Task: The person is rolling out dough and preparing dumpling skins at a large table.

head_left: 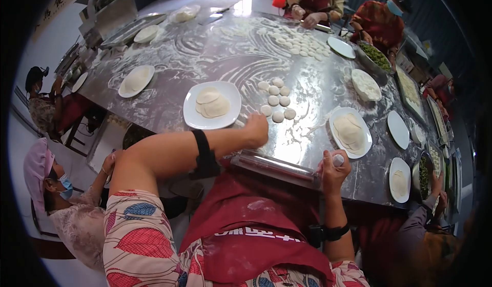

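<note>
My left hand [257, 130] reaches over the table with its fingers curled, right beside the nearest small dough disc [266, 110]. Whatever lies under those fingers is hidden. Several more floury dough discs [274, 101] sit in a loose cluster just beyond. My right hand [335, 170] is wrapped round a handle with a white end, which looks like part of the rolling pin [277, 165] lying along the near table edge. Left of centre, a white square plate [190, 114] bears stacked dough wrappers [212, 102]. Another plate [365, 146] with wrappers [350, 131] stands beyond my right hand.
Flour streaks the steel table [169, 89]. More plates [398, 129] line the right side, near bowls of green filling [376, 56]. Many dough pieces [302, 43] lie at the far side, before a co-worker [320, 0]. Another person [66, 205] sits close at my left.
</note>
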Demonstrator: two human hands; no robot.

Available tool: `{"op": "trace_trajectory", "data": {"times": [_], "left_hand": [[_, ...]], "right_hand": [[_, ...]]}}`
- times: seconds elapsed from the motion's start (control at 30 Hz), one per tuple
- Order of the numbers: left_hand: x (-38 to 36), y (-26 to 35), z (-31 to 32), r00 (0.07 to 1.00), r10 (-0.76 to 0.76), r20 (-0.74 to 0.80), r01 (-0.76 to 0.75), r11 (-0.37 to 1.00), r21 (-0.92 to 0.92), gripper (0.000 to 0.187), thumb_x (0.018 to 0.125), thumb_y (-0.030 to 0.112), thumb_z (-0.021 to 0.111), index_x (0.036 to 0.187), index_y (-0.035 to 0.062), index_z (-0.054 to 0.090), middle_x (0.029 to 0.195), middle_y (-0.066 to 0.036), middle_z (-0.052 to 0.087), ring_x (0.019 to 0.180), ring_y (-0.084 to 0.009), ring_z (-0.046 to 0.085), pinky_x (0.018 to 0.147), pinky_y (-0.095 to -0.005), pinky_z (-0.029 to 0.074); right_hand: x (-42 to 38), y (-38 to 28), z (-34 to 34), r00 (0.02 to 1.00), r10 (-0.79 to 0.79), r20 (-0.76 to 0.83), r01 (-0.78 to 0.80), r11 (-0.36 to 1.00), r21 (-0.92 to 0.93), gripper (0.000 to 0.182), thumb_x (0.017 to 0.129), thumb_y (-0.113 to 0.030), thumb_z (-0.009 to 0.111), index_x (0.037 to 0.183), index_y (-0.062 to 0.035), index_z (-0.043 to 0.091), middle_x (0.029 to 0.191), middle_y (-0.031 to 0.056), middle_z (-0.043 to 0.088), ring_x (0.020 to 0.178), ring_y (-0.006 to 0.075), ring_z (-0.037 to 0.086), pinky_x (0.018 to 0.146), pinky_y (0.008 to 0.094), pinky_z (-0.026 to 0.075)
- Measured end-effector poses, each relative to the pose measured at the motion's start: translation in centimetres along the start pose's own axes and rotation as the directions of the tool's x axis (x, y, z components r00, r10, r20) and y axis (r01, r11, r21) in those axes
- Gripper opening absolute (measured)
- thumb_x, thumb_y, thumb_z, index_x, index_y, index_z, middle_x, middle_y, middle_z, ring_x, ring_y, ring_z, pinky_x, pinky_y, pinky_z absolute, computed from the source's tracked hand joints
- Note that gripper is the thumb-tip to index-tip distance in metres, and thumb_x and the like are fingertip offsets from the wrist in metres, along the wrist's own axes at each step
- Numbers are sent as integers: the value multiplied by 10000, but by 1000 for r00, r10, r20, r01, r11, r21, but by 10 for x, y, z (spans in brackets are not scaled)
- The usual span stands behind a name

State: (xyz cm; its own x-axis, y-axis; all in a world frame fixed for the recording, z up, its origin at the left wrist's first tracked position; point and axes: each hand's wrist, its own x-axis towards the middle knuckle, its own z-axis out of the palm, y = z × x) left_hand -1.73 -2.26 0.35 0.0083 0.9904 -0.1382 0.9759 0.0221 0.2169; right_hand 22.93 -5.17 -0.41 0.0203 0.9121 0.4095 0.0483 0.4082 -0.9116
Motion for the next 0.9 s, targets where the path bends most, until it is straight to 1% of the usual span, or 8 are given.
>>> {"op": "trace_trajectory", "data": {"times": [0.13, 0.17, 0.27, 0.37, 0.47, 0.67, 0.77, 0.9], "left_hand": [[-4, 14, -17, 1000, 13, 23, 4, 784, -620, 475, 790, 24, 485, 1258, -48, 438, 1275, -292, 467, 1190, -403, 464, 1011, -439, 372], [16, 8, -14, 998, -55, -32, 24, 794, -607, 441, 814, 35, 493, 1253, 11, 465, 1289, -252, 462, 1196, -382, 462, 999, -431, 386], [35, -7, -33, 974, -150, -169, 67, 906, -418, 400, 817, 109, 566, 1196, 1, 497, 1230, -247, 494, 1186, -369, 477, 967, -421, 413], [54, -18, -32, 976, -217, -27, 206, 951, -229, 420, 780, 198, 655, 1126, -7, 532, 1209, -237, 495, 1192, -362, 471, 949, -414, 425], [65, -27, -15, 983, -142, -120, 117, 974, -194, 485, 730, 260, 707, 1106, 0, 546, 1158, -234, 539, 1145, -353, 516, 912, -411, 450], [48, -24, -16, 998, 4, 60, 8, 980, -198, 377, 688, 269, 733, 957, 26, 631, 880, -189, 658, 875, -330, 644, 760, -384, 501], [28, -7, -11, 978, 191, 84, -161, 947, -280, 299, 694, 234, 725, 889, 17, 658, 861, -170, 669, 814, -300, 650, 729, -365, 499], [16, 13, 2, 942, 313, 125, -215, 844, -492, 199, 724, 153, 690, 849, 0, 668, 807, -138, 675, 785, -233, 650, 710, -345, 495]], "right_hand": [[-2, 1, -1, 1000, 10, -8, -10, 1000, -2, 196, 882, -37, 614, 768, -61, 457, 544, 14, 486, 423, 78, 480, 373, 217, 369], [-2, 1, -1, 1000, 18, -9, -18, 1000, 6, 198, 881, -37, 615, 765, -61, 457, 543, 14, 486, 424, 78, 481, 373, 217, 369], [-1, 0, -1, 999, 34, -15, -34, 999, 26, 201, 858, 2, 636, 764, -43, 465, 522, 24, 503, 423, 76, 492, 382, 221, 360], [-1, -5, 1, 997, 72, -28, -71, 997, 30, 204, 860, -3, 634, 759, -46, 462, 520, 22, 502, 424, 74, 491, 383, 223, 360], [-2, -1, 0, 998, 53, -35, -53, 998, 25, 209, 860, -7, 637, 757, -49, 460, 523, 24, 503, 424, 76, 490, 382, 223, 357], [-6, -2, -2, 1000, 22, -20, -22, 999, 36, 201, 861, -10, 637, 774, -53, 461, 527, 24, 503, 421, 77, 487, 374, 222, 343], [-8, -4, -3, 998, 54, -28, -54, 998, 10, 197, 861, -11, 637, 782, -55, 462, 530, 26, 508, 417, 76, 484, 374, 222, 343], [-5, -1, -3, 994, 106, -33, -104, 994, 44, 193, 858, -17, 640, 774, -52, 470, 520, 30, 512, 418, 74, 483, 374, 219, 343]]}}
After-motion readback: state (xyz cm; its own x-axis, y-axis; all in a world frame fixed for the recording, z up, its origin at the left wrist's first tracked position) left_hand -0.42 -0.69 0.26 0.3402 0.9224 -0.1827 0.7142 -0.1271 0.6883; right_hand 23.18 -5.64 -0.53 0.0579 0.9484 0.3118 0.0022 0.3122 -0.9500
